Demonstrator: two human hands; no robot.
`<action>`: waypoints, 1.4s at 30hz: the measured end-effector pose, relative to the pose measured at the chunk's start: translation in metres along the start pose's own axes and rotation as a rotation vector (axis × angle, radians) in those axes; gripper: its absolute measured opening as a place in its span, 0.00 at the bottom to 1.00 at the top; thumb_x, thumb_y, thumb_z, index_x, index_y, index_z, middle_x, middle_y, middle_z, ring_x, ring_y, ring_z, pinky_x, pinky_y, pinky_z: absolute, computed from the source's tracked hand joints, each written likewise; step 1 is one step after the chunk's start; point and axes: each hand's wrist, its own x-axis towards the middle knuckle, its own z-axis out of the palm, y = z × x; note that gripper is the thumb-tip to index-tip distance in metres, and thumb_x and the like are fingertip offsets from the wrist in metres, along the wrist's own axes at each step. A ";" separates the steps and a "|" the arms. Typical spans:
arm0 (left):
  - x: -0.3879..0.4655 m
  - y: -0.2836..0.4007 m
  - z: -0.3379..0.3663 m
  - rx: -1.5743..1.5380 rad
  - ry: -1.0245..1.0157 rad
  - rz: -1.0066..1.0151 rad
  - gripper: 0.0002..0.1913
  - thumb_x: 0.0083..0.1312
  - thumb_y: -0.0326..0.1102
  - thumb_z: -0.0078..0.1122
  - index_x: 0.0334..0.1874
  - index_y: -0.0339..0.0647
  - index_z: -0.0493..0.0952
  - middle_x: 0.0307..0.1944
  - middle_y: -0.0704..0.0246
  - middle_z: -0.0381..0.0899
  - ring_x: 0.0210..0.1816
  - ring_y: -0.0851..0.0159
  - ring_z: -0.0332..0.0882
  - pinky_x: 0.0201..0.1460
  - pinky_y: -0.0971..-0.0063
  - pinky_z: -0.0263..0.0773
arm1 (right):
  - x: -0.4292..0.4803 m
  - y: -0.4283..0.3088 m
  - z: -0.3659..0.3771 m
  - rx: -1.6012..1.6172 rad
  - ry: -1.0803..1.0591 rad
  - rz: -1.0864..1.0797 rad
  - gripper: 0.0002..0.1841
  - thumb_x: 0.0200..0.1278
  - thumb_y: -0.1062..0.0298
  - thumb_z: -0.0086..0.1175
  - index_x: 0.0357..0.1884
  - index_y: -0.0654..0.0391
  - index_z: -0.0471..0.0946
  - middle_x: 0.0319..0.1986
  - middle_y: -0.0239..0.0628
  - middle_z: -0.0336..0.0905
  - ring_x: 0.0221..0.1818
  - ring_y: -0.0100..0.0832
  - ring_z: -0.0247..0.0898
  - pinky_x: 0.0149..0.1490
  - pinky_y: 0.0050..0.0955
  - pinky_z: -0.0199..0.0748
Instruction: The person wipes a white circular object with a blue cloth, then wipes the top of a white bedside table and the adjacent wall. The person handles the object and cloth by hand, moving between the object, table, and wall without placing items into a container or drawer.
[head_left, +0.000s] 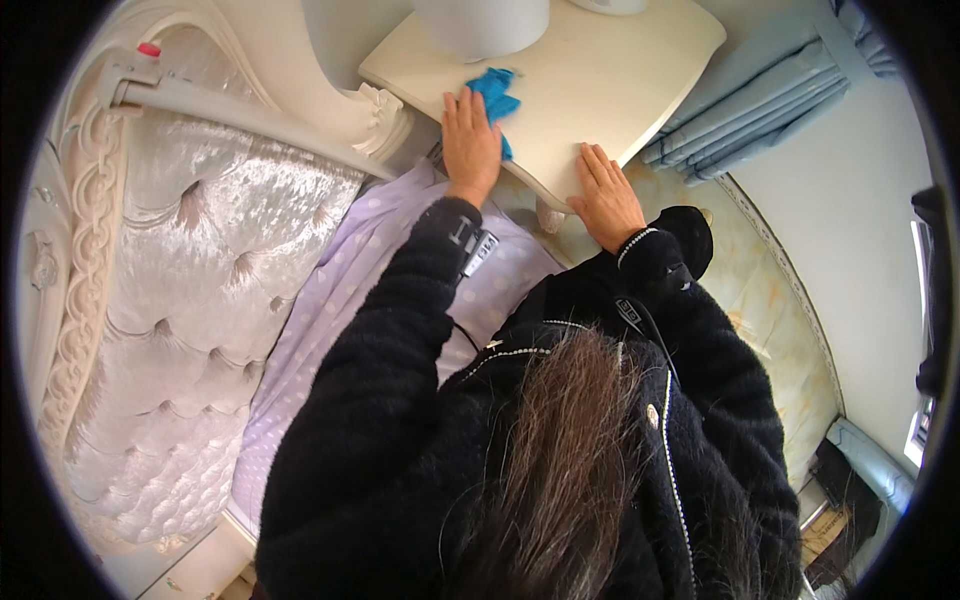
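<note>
A crumpled blue cloth (493, 97) lies on the cream tabletop of a small cabinet or nightstand (592, 82). Over the cloth's left side, my left hand (474, 146) presses it against the surface near the front left edge, and part of the cloth is hidden under the palm. My right hand (609, 196) holds nothing. Its fingers lie stretched out on the tabletop's front right corner, with the palm by the edge.
A white round-based object (484, 26) stands at the back of the tabletop. Left of me are a tufted headboard panel (225, 225), a pale rail (247, 116) and a lilac dotted sheet (352, 262). Blue curtains (757, 112) hang at right above a marble-patterned floor (757, 300).
</note>
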 end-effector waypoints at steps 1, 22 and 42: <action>0.007 -0.014 0.002 0.026 0.021 -0.023 0.27 0.62 0.35 0.60 0.62 0.30 0.67 0.66 0.52 0.66 0.69 0.40 0.57 0.71 0.53 0.55 | -0.001 -0.002 -0.001 -0.002 0.025 -0.028 0.36 0.58 0.59 0.60 0.64 0.71 0.63 0.69 0.53 0.55 0.73 0.49 0.49 0.73 0.46 0.53; -0.059 0.063 -0.002 -0.494 -0.079 -0.324 0.41 0.66 0.36 0.55 0.70 0.16 0.42 0.70 0.27 0.36 0.72 0.26 0.38 0.75 0.48 0.41 | -0.003 0.001 0.001 -0.073 -0.023 -0.048 0.47 0.49 0.56 0.68 0.68 0.71 0.58 0.70 0.52 0.53 0.74 0.49 0.47 0.74 0.42 0.53; 0.031 -0.072 0.065 -0.896 0.209 -0.990 0.26 0.70 0.44 0.54 0.53 0.19 0.72 0.53 0.53 0.78 0.51 0.58 0.77 0.53 0.64 0.70 | -0.002 0.002 0.000 0.001 -0.062 -0.020 0.45 0.52 0.58 0.66 0.69 0.69 0.57 0.71 0.51 0.51 0.75 0.48 0.44 0.75 0.42 0.50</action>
